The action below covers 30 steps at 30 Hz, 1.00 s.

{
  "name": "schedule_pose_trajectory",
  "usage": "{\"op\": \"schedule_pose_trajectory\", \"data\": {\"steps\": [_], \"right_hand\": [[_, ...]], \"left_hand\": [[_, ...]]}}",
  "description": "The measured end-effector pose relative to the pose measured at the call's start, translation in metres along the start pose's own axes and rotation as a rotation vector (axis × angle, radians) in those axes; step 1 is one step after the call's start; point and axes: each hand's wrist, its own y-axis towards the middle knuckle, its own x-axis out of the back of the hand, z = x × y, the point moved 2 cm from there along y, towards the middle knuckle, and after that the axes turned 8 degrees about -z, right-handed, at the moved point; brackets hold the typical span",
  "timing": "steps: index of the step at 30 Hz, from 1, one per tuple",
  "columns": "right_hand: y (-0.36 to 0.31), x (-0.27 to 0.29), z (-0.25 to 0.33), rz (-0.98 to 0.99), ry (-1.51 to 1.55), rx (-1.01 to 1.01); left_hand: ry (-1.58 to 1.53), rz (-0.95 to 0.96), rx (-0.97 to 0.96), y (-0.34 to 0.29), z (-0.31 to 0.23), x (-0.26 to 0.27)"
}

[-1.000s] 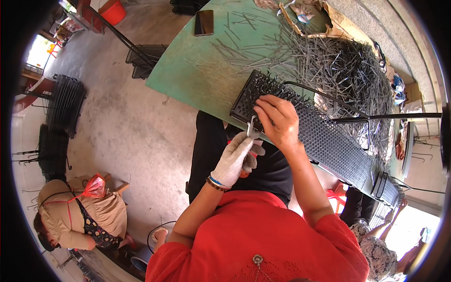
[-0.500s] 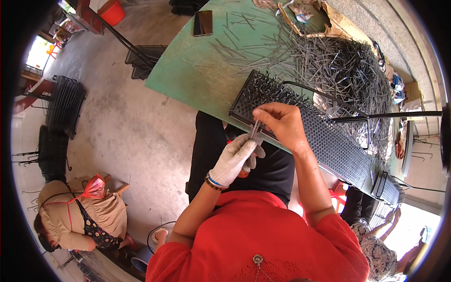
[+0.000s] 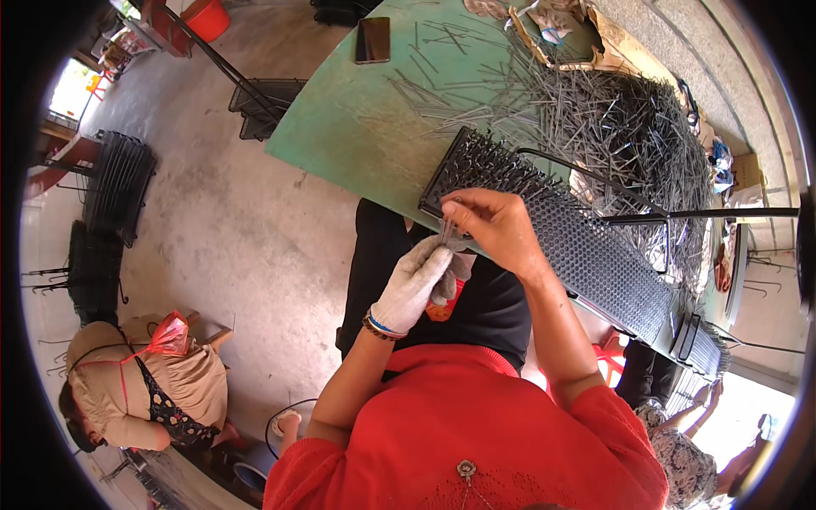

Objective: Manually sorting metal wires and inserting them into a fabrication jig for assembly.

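Just off the near side of the panel (image 3: 595, 265), at its left end, the gloved left hand (image 3: 408, 285) holds a few thin pins (image 3: 446, 229) between thumb and fingers. The bare right hand (image 3: 500, 223) is narrow: thumb and forefinger are pinched together at the upper ends of these pins. Whether they grip one pin or several cannot be told. Change of state: one second earlier, the right fingers were over the panel's left end; half a second later they were at the pins in the glove, where they remain. Both hands have since shifted slightly toward the panel's left corner. Meaning for the work: this appears to be a separating stage, the right hand working on the left hand's supply rather than at the panel. Panel position: unchanged, along the edge of the table (image 3: 327, 123); its left end bristles with dark upright pieces, while its middle shows open holes. Beyond the panel's far side lies a pile (image 3: 633, 123) of loose pins.
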Motion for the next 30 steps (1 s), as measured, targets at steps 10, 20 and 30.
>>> {"op": "schedule_pose_trajectory", "data": {"steps": [10, 20, 30], "right_hand": [[-0.021, 0.012, 0.018, -0.046, -0.067, 0.063], [-0.07, 0.002, 0.021, 0.119, -0.603, 1.059], [-0.06, 0.01, 0.013, 0.028, -0.322, 0.417]], "left_hand": [[0.033, -0.09, -0.026, -0.002, -0.006, 0.001], [-0.375, 0.05, 0.143, -0.005, -0.008, 0.0], [-0.203, -0.043, 0.107, -0.005, 0.0, 0.004]]}}
